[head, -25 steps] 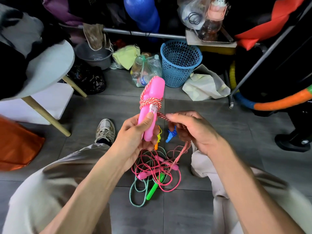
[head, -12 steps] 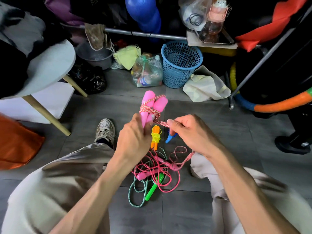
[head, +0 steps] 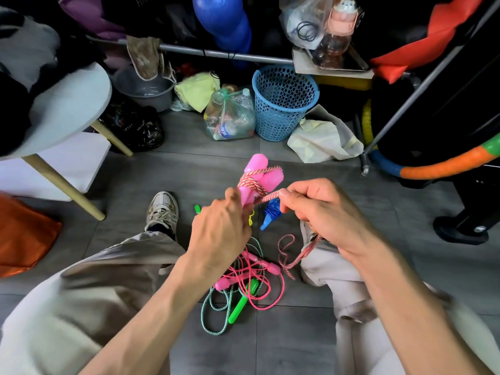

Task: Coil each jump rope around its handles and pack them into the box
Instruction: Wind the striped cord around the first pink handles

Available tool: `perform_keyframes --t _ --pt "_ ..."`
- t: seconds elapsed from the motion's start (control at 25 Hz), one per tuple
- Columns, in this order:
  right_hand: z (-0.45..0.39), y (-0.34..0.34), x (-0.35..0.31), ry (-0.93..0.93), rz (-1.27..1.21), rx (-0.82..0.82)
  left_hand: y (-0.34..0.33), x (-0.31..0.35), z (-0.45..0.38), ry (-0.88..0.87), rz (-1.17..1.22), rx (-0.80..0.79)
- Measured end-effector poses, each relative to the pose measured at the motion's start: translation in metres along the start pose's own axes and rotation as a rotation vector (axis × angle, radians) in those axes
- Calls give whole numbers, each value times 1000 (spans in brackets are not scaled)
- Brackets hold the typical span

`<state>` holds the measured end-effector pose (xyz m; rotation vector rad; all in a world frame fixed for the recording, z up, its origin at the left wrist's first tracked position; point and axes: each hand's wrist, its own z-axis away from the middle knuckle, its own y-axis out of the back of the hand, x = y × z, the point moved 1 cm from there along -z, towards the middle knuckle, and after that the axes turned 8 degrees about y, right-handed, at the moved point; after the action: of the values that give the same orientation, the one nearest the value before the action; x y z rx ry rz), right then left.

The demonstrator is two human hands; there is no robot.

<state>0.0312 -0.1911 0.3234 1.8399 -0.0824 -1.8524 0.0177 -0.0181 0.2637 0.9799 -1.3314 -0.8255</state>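
My left hand (head: 220, 231) grips two pink handles (head: 263, 174) held together, tips pointing away from me. A red-and-white braided rope (head: 253, 182) is wound around them in a few turns. My right hand (head: 322, 212) pinches that rope just right of the handles, and its loose tail (head: 286, 253) hangs down past my right knee. On the floor between my legs lies a tangle: a thin pink rope with pink handles (head: 270, 267), a green-and-white rope with green handles (head: 240, 304), and a blue coiled rope (head: 270, 215). No box is in view.
A blue mesh basket (head: 284, 101) and a bag of bottles (head: 230, 115) stand ahead on the grey tile floor. A round white table (head: 67, 104) with wooden legs is at the left. A rack pole and a striped hoop (head: 446, 163) are at the right.
The handles dropped lower and tilted away from me. My left hand rolled over so its back faces me. My right hand drew the rope to the right, and the loose tail got shorter.
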Motion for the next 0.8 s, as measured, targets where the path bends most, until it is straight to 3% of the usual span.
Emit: perform_keyframes --t 0.24,0.36,0.44,0.56,0.68,0.76,0.8 --pt "-6 9 -6 120 -76 -144 1 15 19 -241 -123 -119" --pt "-14 27 -6 194 139 -125 5 13 27 -396 -33 -149" --pt "-19 37 -6 193 151 -132 11 11 31 -518 50 -153" --pt "-23 41 -4 164 32 -212 25 13 36 -632 141 -98" --pt "-20 36 -6 125 -132 -317 38 15 43 -639 283 -37" --pt "-14 30 -2 82 -291 -286 44 15 44 -620 349 33" --pt "-10 26 -4 16 -380 -185 46 15 43 -591 348 89"
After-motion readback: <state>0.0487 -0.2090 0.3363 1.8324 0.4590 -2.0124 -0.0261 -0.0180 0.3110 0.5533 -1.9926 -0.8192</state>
